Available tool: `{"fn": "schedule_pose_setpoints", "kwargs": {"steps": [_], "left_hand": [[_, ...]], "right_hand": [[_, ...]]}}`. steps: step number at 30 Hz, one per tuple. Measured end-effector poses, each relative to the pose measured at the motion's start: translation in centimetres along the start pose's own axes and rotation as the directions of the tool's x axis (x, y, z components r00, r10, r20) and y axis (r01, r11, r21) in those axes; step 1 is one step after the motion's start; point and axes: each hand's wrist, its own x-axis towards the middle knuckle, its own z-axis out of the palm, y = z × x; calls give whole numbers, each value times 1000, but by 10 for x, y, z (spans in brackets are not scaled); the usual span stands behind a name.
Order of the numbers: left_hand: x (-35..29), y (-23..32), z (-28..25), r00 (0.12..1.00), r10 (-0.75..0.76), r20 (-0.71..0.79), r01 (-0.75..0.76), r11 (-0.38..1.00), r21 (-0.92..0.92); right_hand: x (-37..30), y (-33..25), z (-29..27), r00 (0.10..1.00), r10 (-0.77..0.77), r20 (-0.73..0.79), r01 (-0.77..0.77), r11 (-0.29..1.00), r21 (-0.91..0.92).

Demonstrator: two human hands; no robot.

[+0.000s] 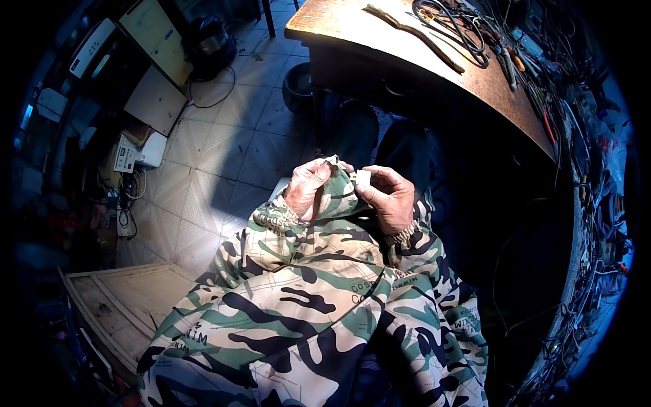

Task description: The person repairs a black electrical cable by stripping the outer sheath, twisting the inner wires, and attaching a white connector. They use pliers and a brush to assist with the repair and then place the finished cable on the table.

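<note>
Left hand [306, 186]: grip clenched on bunched camouflage fabric [337, 188] at chest height. Right hand [388, 195]: thumb and fingertips pinched on small white object [363, 178], touching fabric. Both below table [407, 51] edge.

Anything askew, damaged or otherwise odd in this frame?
Nothing looks damaged or spilled. Both hands, left hand and right hand, pinch a small white piece against camouflage fabric. The wooden workbench is cluttered with tangled cables.
</note>
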Motion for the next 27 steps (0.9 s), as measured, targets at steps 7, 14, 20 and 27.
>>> {"fn": "schedule_pose_setpoints", "kwargs": {"steps": [7, 14, 20, 27], "left_hand": [[7, -6, -2, 994, 109, 30, -113, 958, 263], [4, -3, 9, 990, 139, 22, -124, 791, 599], [4, -10, 7, 975, 210, 77, -219, 825, 521], [7, -2, 15, 966, 246, 73, -250, 836, 489]], "right_hand": [[3, -1, 0, 1000, -2, 11, 1, 1000, 29], [1, -2, 1, 998, -45, 42, 50, 991, -124], [1, -7, 0, 993, -98, 67, 112, 962, -249], [6, 4, -5, 991, -107, 77, 104, 994, 42]]}}
